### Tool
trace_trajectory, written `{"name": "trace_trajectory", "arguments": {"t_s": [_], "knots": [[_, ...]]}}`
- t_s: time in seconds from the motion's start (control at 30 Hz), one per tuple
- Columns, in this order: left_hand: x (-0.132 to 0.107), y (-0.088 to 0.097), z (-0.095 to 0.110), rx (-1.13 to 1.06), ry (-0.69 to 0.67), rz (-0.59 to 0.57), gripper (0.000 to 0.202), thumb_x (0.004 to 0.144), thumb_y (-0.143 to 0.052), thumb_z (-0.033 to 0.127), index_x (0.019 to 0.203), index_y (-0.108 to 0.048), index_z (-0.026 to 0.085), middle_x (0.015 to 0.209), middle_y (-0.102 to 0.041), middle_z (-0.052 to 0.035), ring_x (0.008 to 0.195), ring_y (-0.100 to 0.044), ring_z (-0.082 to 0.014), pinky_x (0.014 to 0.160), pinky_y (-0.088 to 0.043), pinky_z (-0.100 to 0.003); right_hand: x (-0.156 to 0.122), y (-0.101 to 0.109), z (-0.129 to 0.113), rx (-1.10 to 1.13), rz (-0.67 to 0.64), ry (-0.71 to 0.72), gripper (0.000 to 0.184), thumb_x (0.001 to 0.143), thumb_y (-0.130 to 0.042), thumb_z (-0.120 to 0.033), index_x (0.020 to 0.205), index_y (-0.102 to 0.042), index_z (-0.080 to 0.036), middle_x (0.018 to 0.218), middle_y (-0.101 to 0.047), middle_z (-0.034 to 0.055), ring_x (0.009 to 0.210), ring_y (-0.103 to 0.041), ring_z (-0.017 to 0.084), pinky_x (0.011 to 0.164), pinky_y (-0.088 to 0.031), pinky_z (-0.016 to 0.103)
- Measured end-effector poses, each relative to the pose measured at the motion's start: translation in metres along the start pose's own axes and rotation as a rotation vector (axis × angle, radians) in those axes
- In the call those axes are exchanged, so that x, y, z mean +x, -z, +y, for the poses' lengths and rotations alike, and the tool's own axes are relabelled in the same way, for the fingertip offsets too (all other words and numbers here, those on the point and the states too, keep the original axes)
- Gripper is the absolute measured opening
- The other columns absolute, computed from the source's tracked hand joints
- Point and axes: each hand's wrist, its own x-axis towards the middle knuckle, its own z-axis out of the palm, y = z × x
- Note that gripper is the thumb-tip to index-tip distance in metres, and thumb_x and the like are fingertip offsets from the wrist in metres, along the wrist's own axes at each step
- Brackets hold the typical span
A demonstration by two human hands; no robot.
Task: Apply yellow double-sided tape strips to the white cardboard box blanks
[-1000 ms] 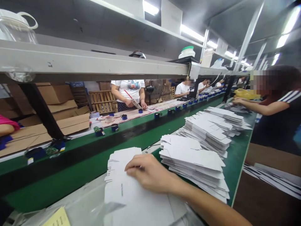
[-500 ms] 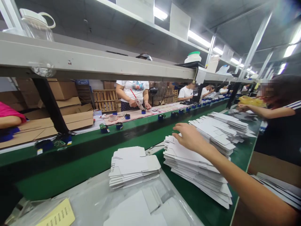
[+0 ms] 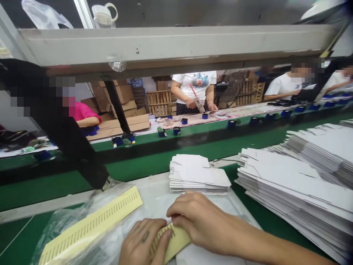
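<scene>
Hands in a pinch on yellow sheet; white carton stack just beyond; clear plastic leftward

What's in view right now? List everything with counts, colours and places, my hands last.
Held sheet: one, yellow, between both hands
Printed sheet: at least one, yellow, lower left
Plastic wrap: clear, around the printed sheet
Small carton stack: one, white, beyond the right hand
Large carton stacks: at least two, white, right
Round parts: over ten, blue, along belt and far table
Belt: one, green, across the middle
Shelf: one, grey, above the belt
Lidded jug: one, clear and white, on the shelf
Boxes: several, brown, background
Co-workers: at least four, pink or white tops, far side
Left hand: one, bottom centre
Right hand: one, beside it
</scene>
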Motion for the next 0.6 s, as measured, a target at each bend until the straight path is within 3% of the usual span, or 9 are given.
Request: {"name": "trace_trajectory", "arguments": {"t_s": [0.2,0.37,0.6], "knots": [[-0.003,-0.002,0.001,-0.071,0.006,0.003,0.010,0.097,-0.054,0.017,0.100,-0.061,0.023,0.084,-0.072,0.0013,0.071,-0.069,-0.0137,0.066,-0.055,-0.024,-0.003,-0.002,0.008,0.060,0.027,0.017,0.019,0.090,-0.060,-0.011,0.101,-0.074,-0.017,0.093,-0.076,0.0060,0.090,-0.069,0.021,0.082,-0.047,0.030],[-0.003,-0.003,0.001,-0.072,0.014,0.034,0.015,0.095,-0.052,0.011,0.100,-0.060,0.023,0.081,-0.071,0.0017,0.068,-0.067,-0.0128,0.064,-0.053,-0.023,0.001,-0.009,0.011,0.035,-0.008,0.068,0.016,0.092,-0.060,-0.011,0.091,-0.074,-0.019,0.085,-0.075,0.0020,0.082,-0.067,0.017,0.077,-0.045,0.028],[-0.002,0.000,0.007,-0.173,0.139,0.063,0.012,0.098,-0.053,0.022,0.091,-0.062,0.025,0.073,-0.065,0.0038,0.065,-0.067,-0.0115,0.062,-0.052,-0.020,-0.003,-0.017,0.016,-0.086,0.170,0.282,0.020,0.096,-0.055,-0.012,0.090,-0.073,-0.018,0.094,-0.072,0.0036,0.079,-0.061,0.017,0.073,-0.043,0.030]]}}
